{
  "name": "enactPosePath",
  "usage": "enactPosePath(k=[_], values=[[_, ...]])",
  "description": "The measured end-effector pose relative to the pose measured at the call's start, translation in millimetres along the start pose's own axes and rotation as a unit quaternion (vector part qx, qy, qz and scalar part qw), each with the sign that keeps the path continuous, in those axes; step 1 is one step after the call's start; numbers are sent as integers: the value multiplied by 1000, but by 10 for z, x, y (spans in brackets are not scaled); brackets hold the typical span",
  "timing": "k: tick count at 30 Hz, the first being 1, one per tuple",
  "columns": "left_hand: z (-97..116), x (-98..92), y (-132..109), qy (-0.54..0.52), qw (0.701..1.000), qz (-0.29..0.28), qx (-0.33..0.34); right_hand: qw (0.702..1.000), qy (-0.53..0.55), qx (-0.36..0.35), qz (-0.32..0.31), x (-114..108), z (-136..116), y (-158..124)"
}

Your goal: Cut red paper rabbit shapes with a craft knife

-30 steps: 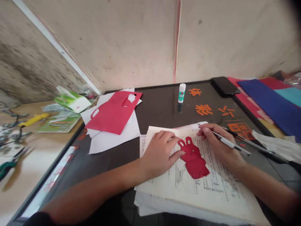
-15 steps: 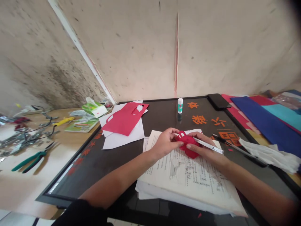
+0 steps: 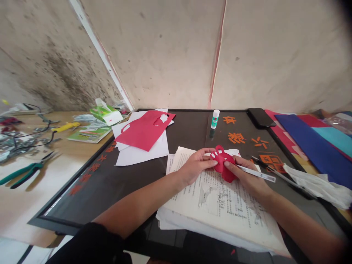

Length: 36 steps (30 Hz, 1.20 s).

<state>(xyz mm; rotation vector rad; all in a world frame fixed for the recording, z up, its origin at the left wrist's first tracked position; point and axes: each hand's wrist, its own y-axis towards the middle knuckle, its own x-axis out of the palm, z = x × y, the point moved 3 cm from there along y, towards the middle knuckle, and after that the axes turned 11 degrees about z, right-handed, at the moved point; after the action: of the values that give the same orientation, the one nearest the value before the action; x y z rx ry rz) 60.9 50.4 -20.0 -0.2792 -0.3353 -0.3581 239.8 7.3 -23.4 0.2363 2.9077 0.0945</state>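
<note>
Both my hands hold a small red paper cutout (image 3: pixel 223 163) lifted just above a printed paper stack (image 3: pixel 220 205). My left hand (image 3: pixel 195 165) pinches its left edge with thumb and fingers. My right hand (image 3: pixel 244 176) grips its right side and also carries a thin white craft knife (image 3: pixel 258 174) pointing right. The cutout has looped holes along its top.
A black board (image 3: pixel 132 183) lies under the papers. A red sheet with cut holes (image 3: pixel 143 130) sits on white sheets at the left. A glue stick (image 3: pixel 215 119), orange paper characters (image 3: pixel 237 138), a phone (image 3: pixel 260 117) and coloured paper (image 3: pixel 316 139) lie behind and right. Green pliers (image 3: pixel 22 174) rest far left.
The red cutout lay flat on the printed page under my fingers a second ago; both hands have since lifted it off. The view has pulled back and up.
</note>
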Motion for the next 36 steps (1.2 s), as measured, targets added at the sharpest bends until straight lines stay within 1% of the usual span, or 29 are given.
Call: enactPosePath(k=[3, 6, 10, 12, 14, 16, 18, 19, 21, 23, 25, 28, 30, 32, 34, 36], values=[[6, 3, -5, 4, 1000, -12, 7, 1000, 1, 10, -9, 17, -38, -19], [18, 0, -10, 28, 999, -10, 32, 999, 41, 19, -13, 30, -58, -39], [36, 11, -33, 92, 992, 0, 90, 994, 93, 64, -8, 17, -13, -43], [44, 20, -50, 129, 984, 6, 125, 991, 104, 88, -18, 14, 13, -37], [61, 22, -68, 166, 971, 26, 172, 989, 111, 96, -20, 12, 23, -29], [96, 13, -95, 201, 948, 65, 237, 991, 106, 86, -6, 9, 17, -21], [139, 11, -136, 240, 915, 95, 311, 993, 91, 73, 9, 11, 4, -20], [158, 17, -157, 262, 896, 101, 345, 994, 83, 68, 14, 14, -2, -20], [181, 35, -197, 306, 859, 94, 399, 995, 70, 64, 11, 25, -14, -24], [188, 48, -225, 345, 827, 87, 436, 996, 67, 62, 6, 34, -21, -26], [188, 49, -240, 374, 801, 86, 460, 995, 70, 65, 4, 38, -19, -29], [186, 45, -248, 407, 776, 77, 475, 994, 76, 74, 10, 40, -12, -37], [187, 47, -252, 420, 770, 69, 475, 994, 77, 78, 10, 43, -16, -46], [189, 56, -260, 423, 774, 66, 467, 994, 73, 81, 3, 49, -24, -55], [193, 68, -272, 413, 787, 68, 453, 993, 80, 83, 0, 53, -33, -57], [199, 77, -283, 386, 810, 82, 434, 992, 97, 81, 5, 49, -38, -49]])
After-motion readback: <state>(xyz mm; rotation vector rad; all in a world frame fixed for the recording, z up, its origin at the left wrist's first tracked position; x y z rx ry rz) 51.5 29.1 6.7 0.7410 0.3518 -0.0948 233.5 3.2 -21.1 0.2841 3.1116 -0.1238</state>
